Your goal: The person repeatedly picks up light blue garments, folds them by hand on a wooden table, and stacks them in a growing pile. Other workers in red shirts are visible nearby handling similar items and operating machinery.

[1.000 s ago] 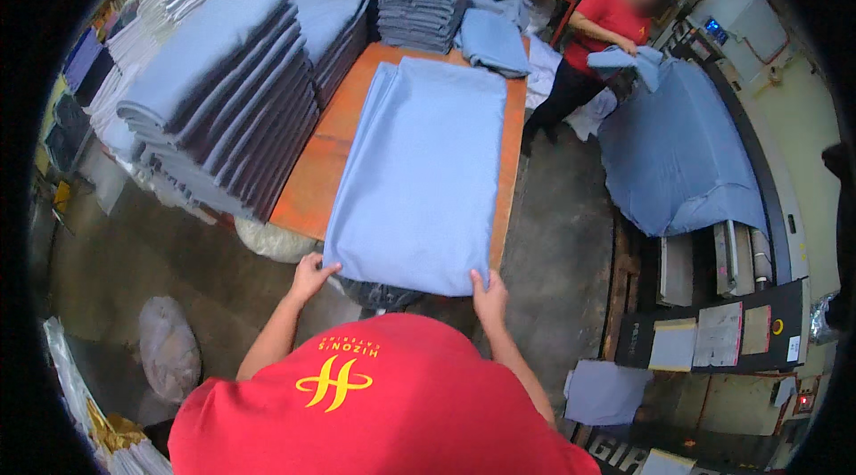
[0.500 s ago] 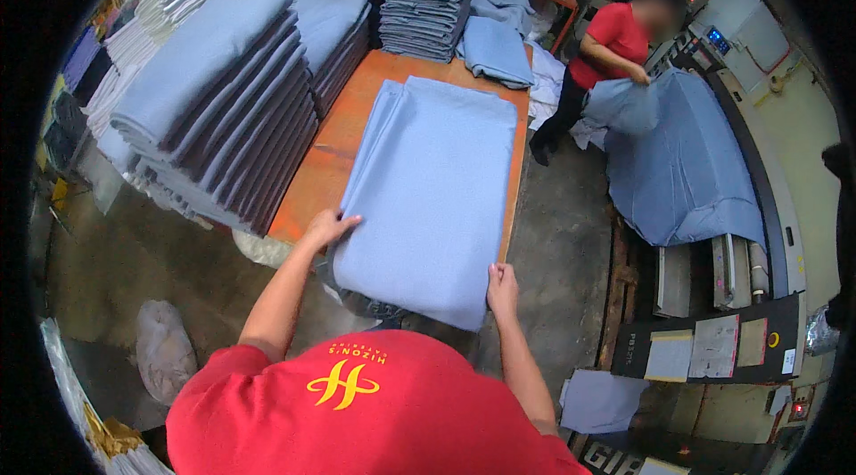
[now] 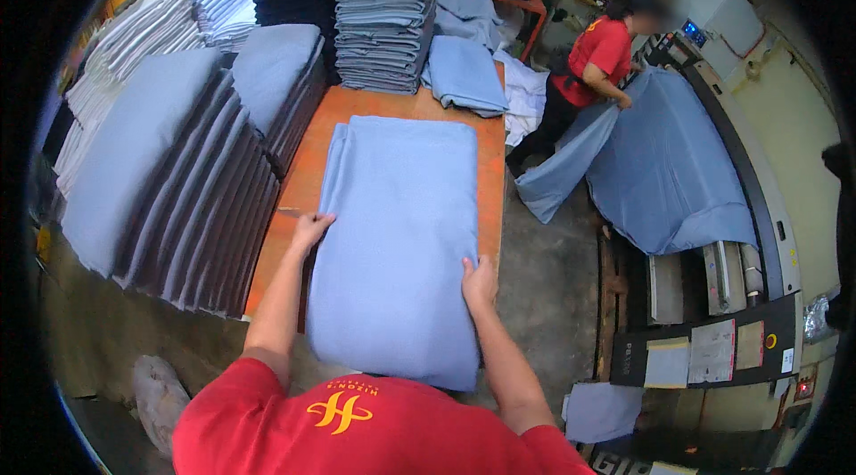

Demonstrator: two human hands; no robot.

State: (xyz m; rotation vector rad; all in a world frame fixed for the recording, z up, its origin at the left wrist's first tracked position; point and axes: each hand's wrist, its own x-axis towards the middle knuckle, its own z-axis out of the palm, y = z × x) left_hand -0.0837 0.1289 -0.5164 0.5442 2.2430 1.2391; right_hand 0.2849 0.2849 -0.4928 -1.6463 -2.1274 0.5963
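A large folded light-blue cloth [image 3: 397,243] lies lengthwise on the orange tabletop [image 3: 308,154], its near end hanging over the front edge close to my chest. My left hand [image 3: 312,230] is closed on its left edge about midway along. Opposite, on the right edge and a little nearer to me, my right hand [image 3: 480,283] grips the cloth with its thumb on top. Folded layers show along the cloth's left side; its underside is hidden.
Tall stacks of folded blue cloths [image 3: 160,163] stand along the left. More grey-blue folded cloth [image 3: 383,20] is piled at the back. At right, a co-worker [image 3: 602,61] handles blue cloth beside a long machine [image 3: 771,234]. A plastic bag [image 3: 160,399] is at lower left.
My view has shifted, and both hands now hold the cloth farther from its near end. The co-worker has leaned toward the machine, with the cloth in hand now hanging down at the left.
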